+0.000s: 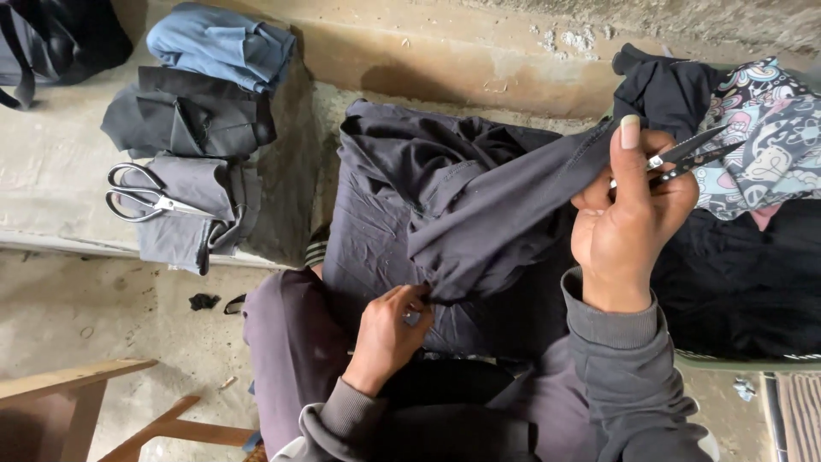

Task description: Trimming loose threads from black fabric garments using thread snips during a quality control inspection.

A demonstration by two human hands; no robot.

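Observation:
A dark grey garment [445,214] lies bunched over my lap. My left hand [389,329] pinches a lower fold of it near my knee. My right hand [629,210] is raised at the right, gripping the garment's stretched edge together with small black thread snips [688,154], whose blades point right. The thumb stands upright against the cloth.
Large black-handled scissors [145,198] rest on a stack of folded grey, black and blue garments [201,128] at the left on a concrete ledge. A patterned cloth [761,137] and black fabric [744,274] lie at the right. A wooden stool frame [77,402] is at the lower left.

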